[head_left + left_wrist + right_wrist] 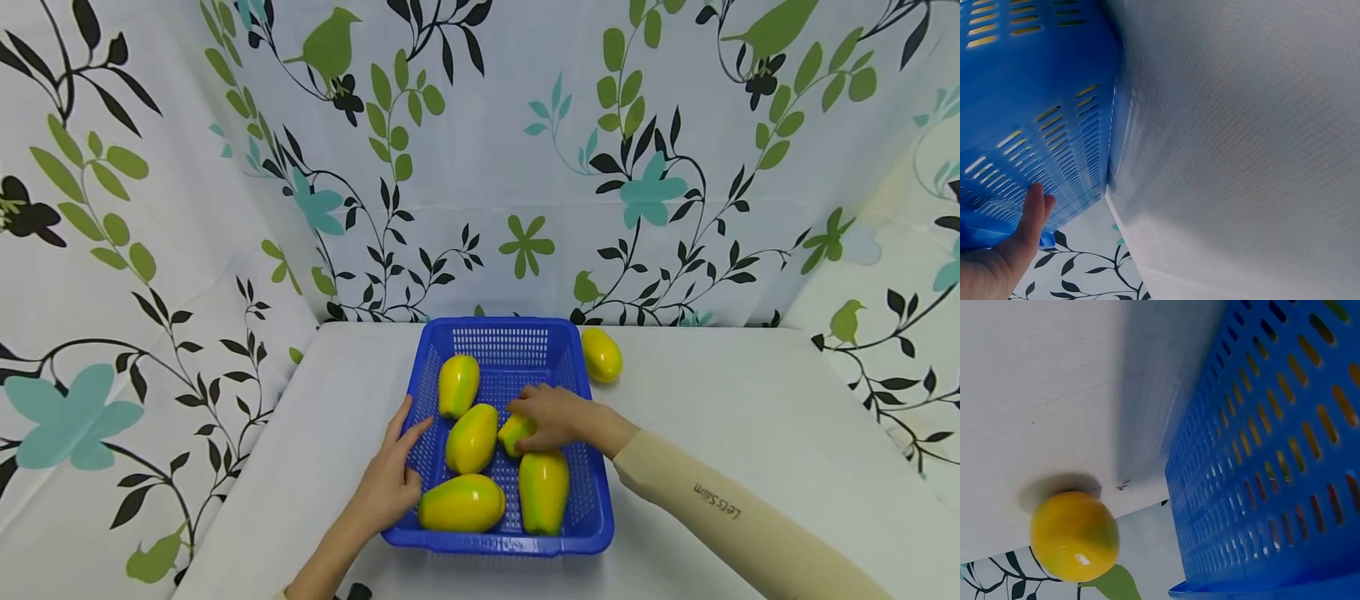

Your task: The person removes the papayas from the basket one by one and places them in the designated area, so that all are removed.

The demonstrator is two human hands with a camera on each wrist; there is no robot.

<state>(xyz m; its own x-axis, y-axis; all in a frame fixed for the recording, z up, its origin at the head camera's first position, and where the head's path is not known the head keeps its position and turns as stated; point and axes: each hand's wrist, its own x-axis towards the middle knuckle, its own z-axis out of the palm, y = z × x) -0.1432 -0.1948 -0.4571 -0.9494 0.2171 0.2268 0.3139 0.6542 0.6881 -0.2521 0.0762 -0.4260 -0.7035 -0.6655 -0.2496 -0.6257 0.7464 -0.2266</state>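
A blue basket (pixel 517 546) stands on the white table with several yellow-green mangoes in it. Inside, the right hand (pixel 558 419) curls its fingers round one mango (pixel 516 433), which it partly hides. Just below that hand lies another mango (pixel 543 493). The left hand (pixel 386 483) rests on the basket's left rim, index finger and thumb spread. In the left wrist view, fingers of the left hand (pixel 1016 250) lie along the basket's outer wall (pixel 1035 75).
One mango (pixel 602 355) lies on the table outside the basket's upper right corner, also seen in the right wrist view as a yellow fruit (pixel 1074 536). Patterned curtains (pixel 480 167) hang behind and at both sides of the table (pixel 720 400).
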